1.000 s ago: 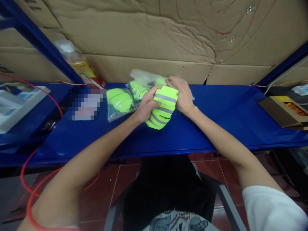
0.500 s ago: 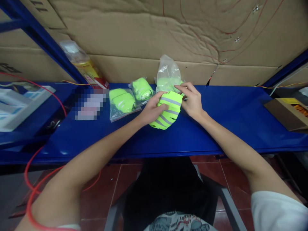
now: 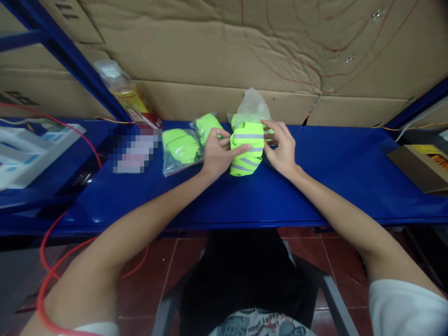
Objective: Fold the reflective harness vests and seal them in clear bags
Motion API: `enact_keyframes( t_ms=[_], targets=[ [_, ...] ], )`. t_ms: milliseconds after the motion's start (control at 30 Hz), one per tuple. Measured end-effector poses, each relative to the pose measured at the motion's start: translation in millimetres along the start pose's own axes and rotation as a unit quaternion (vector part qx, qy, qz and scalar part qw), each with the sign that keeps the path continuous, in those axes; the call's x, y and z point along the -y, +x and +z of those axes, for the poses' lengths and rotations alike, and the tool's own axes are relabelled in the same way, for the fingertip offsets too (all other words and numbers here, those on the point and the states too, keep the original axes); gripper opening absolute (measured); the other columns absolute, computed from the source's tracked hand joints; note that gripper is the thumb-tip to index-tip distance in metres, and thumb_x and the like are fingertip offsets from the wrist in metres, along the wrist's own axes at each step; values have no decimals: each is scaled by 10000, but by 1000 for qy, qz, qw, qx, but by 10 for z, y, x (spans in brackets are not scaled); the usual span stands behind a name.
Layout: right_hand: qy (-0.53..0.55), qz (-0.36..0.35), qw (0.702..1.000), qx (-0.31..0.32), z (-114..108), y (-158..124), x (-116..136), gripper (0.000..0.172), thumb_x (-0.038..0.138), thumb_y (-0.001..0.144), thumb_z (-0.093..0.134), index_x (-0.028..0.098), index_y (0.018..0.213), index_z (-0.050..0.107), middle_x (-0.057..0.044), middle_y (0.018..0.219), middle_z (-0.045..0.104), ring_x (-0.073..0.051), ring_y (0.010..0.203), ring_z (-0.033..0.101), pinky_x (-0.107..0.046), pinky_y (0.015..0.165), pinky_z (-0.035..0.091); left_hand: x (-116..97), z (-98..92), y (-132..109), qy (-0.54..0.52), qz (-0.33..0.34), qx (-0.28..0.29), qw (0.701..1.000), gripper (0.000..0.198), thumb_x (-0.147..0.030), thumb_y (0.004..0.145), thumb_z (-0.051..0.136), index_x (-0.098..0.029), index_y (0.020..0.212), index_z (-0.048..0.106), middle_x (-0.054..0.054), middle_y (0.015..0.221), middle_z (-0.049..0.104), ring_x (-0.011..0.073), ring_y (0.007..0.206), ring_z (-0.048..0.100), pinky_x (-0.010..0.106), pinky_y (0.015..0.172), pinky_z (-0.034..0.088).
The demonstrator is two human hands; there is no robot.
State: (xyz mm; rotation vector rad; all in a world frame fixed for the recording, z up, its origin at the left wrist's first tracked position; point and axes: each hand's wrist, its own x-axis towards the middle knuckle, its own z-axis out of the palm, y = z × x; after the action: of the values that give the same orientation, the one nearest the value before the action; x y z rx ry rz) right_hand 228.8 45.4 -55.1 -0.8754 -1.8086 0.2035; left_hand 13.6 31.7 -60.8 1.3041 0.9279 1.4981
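A bundled neon-yellow reflective vest (image 3: 247, 164) with grey stripes is held up above the blue table, between my hands. My left hand (image 3: 219, 151) grips its left side, thumb across the front and fingers partly hidden. On the other side, my right hand (image 3: 283, 147) has its curled thumb and fingers at the vest's right edge. Just behind stands a clear plastic bag (image 3: 255, 103) with neon-yellow material low in it, partly covered by the vest. To the left lie two bagged neon bundles, a nearer one (image 3: 180, 147) and a farther one (image 3: 207, 126).
The blue table (image 3: 336, 177) has a cardboard wall (image 3: 196, 60) behind it. A bottle (image 3: 128, 95) stands at the back left, near a blurred-out flat item (image 3: 135, 154). An open cardboard box (image 3: 416, 165) sits at right. A red hose (image 3: 44, 289) loops at lower left.
The reflective vest has turned more upright and narrower between my hands. My left hand has turned, its fingers now raised behind the left edge. The view has shifted slightly.
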Motion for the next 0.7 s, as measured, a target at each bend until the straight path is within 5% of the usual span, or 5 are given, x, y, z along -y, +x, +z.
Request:
enact_keyframes(
  t_ms=[167, 333, 600, 700],
  targets=[
    [-9, -41, 999, 1, 24, -3, 22, 535, 368, 1073, 494, 335, 1606, 530, -107, 1241, 674, -274, 1067, 714, -448, 834, 695, -39, -86, 78, -2, -51, 15, 999, 919, -387, 508, 1088, -242, 1218, 522, 48, 1006, 821, 286, 908, 835, 418, 758, 718],
    [-29, -65, 997, 12, 14, 22, 45, 432, 308, 1081, 443, 316, 1418, 713, -105, 1156, 651, -272, 1081, 688, -462, 835, 697, -92, -99, 75, 10, -56, 17, 998, 749, -372, 512, 1079, -201, 1088, 631, 60, 1003, 841, 258, 888, 829, 397, 786, 712],
    [51, 22, 998, 17, 53, -5, 128, 278, 483, 1018, 617, 304, 1184, 751, -88, 1161, 637, -249, 993, 698, -392, 692, 690, -60, -90, 108, 6, -9, -22, 1000, 774, -349, 476, 1083, -239, 1008, 532, 5, 911, 831, 232, 837, 827, 356, 740, 687],
    [124, 73, 989, 16, 101, 4, 120, 366, 636, 979, 662, 281, 1054, 710, -74, 1182, 609, -226, 983, 711, -387, 737, 701, -76, -123, 140, 29, 8, -21, 999, 801, -355, 458, 1088, -243, 1023, 531, 5, 892, 827, 251, 828, 831, 350, 690, 678]
  ],
)
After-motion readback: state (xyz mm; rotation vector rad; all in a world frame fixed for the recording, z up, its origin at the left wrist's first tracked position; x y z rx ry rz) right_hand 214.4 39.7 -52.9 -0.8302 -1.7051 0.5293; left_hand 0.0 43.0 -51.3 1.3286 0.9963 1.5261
